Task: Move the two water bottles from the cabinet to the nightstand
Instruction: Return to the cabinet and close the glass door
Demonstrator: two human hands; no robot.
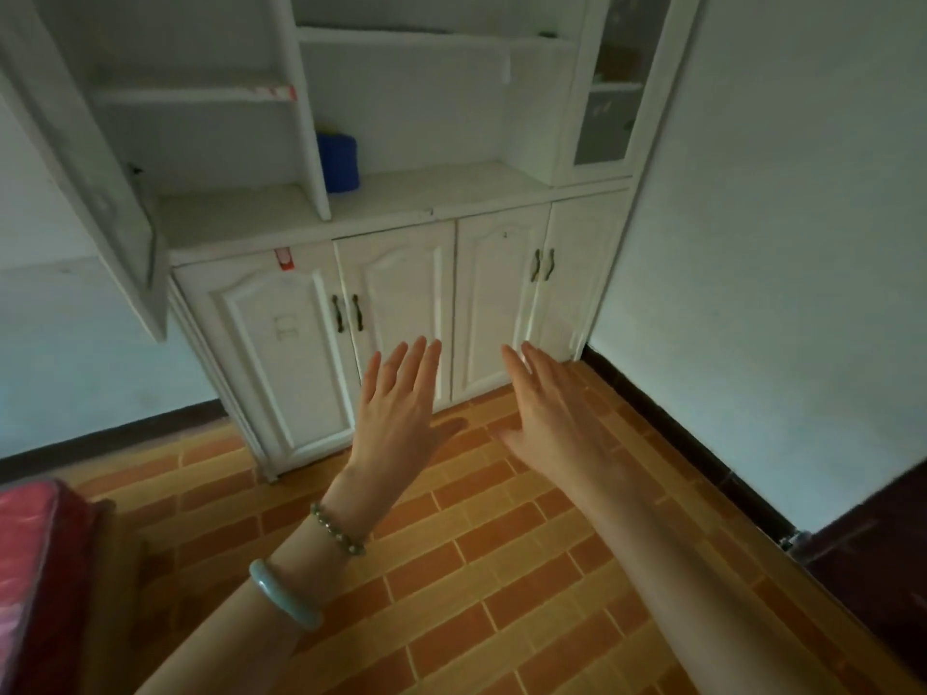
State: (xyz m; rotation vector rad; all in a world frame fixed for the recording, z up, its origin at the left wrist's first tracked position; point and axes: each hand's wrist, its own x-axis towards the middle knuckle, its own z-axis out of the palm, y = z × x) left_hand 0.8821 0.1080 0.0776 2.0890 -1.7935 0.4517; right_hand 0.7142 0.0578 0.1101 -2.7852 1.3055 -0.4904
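A white cabinet [391, 213] stands against the far wall, with open shelves above and closed doors below. No water bottle shows on its shelves or counter. My left hand [399, 398] is stretched out in front of the lower doors, fingers spread, holding nothing. My right hand [547, 398] is beside it, also flat and empty. Both hang above the tiled floor, apart from the cabinet. The nightstand is out of view.
A blue cylindrical object [338, 163] sits on the cabinet counter beside a shelf divider. An upper cabinet door [95, 158] hangs open at left. A red-covered piece of furniture [35, 569] is at the lower left. A dark door [883, 524] is at right.
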